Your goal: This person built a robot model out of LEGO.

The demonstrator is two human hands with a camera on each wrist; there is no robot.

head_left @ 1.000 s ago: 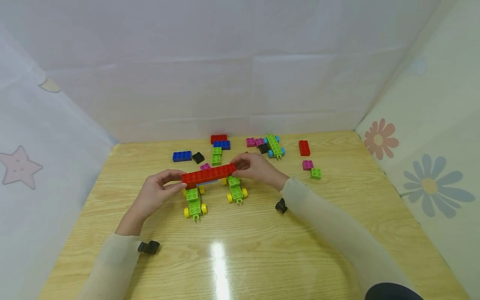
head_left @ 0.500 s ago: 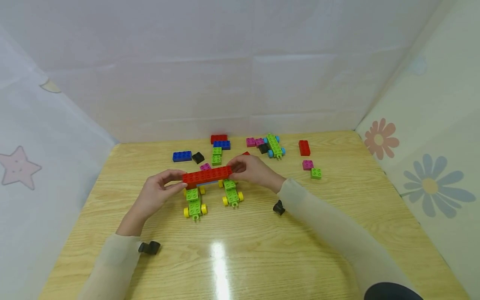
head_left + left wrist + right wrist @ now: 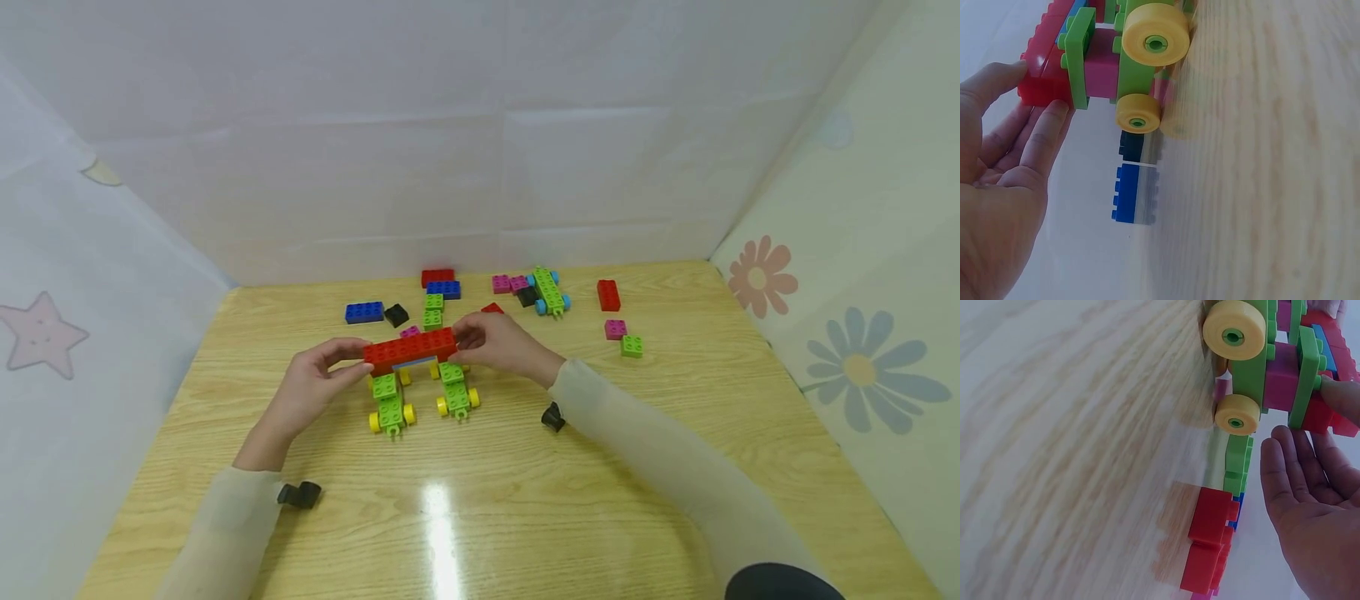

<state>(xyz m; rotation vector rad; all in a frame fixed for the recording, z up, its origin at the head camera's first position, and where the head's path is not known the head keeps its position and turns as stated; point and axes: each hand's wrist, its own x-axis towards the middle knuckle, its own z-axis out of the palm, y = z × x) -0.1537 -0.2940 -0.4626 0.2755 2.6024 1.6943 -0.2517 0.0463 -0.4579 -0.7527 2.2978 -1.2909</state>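
Observation:
A long row of red studded bricks (image 3: 408, 350) spans two green wheeled bases, one on the left (image 3: 390, 408) and one on the right (image 3: 455, 392). Both have yellow wheels. A magenta brick (image 3: 1100, 64) lies between the left base and the green piece (image 3: 1079, 59) above it. Blue shows under the red row. My left hand (image 3: 303, 383) pinches the row's left end between thumb and fingers. At the opposite end, my right hand (image 3: 510, 346) holds the red brick, thumb on the near side and fingers at the end in the right wrist view.
Behind the assembly lie a blue brick (image 3: 364, 312), a black piece (image 3: 396, 314) and small green bricks (image 3: 433, 310). A green base with blue wheels (image 3: 549, 292) stands farther back. Toward the right are a red brick (image 3: 608, 296), a magenta brick (image 3: 615, 330) and a green brick (image 3: 632, 347).
My right hand has shifted left, and the right end of the red row and the right wheeled base have come left with it, closer to the left base. My left hand has hardly moved.

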